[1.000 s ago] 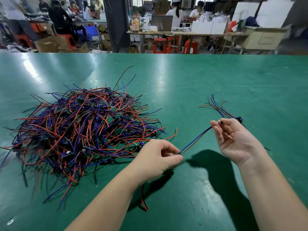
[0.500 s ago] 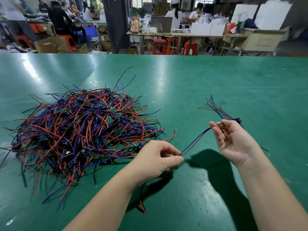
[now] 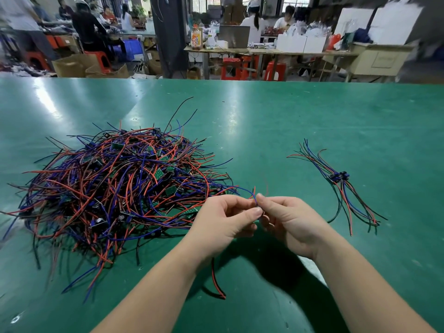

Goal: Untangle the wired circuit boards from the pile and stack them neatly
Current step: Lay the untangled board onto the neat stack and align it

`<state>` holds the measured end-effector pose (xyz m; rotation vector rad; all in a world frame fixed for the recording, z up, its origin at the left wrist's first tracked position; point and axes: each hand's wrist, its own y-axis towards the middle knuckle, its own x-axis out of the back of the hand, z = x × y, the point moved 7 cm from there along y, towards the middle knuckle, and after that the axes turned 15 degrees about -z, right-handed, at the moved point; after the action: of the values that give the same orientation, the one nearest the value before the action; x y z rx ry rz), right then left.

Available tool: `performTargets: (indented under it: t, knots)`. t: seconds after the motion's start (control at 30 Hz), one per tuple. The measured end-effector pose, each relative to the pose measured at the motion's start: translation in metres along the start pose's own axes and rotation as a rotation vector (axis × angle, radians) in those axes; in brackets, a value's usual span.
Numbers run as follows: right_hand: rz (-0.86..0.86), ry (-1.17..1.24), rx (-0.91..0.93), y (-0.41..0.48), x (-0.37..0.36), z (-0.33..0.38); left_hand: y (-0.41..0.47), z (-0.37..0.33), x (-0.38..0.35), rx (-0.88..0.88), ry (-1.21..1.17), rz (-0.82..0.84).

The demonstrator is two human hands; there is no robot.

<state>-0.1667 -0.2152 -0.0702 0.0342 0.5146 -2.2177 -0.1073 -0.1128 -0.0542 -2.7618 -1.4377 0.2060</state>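
A big tangled pile of wired circuit boards [image 3: 115,188], with red, blue and black leads and small green boards, covers the left half of the green table [image 3: 288,121]. A small neat stack of sorted boards [image 3: 338,177] lies to the right with its wires fanned out. My left hand [image 3: 225,218] and my right hand [image 3: 286,219] meet in front of the pile and pinch one small wired board between their fingertips. Its blue and red wires [image 3: 253,194] stick up above the fingers, and a red and black lead [image 3: 216,282] hangs below my left wrist. The board itself is mostly hidden.
The table's far edge runs across the view at the top. Beyond it stand workbenches [image 3: 264,52], red stools [image 3: 230,68], cardboard boxes [image 3: 72,66] and several seated people. Bare green table lies between the pile and the stack.
My right hand has let the wire ends go and moved left to meet my left hand at the board. The wires, stretched out between the hands before, now stand up above the fingers.
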Motion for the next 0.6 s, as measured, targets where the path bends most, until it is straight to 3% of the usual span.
performTargets:
  t: [0.23, 0.43, 0.6]
  knots:
    - [0.052, 0.141, -0.146, 0.002, 0.009, -0.001, -0.002, -0.002, -0.002, 0.001, 0.004, 0.032]
    - [0.03, 0.118, -0.09, 0.004, 0.012, 0.004, -0.004, 0.001, -0.003, 0.081, -0.024, 0.073]
    - [-0.113, 0.11, -0.017, 0.012, 0.029, 0.014, -0.003, 0.007, -0.001, 0.107, 0.074, 0.054]
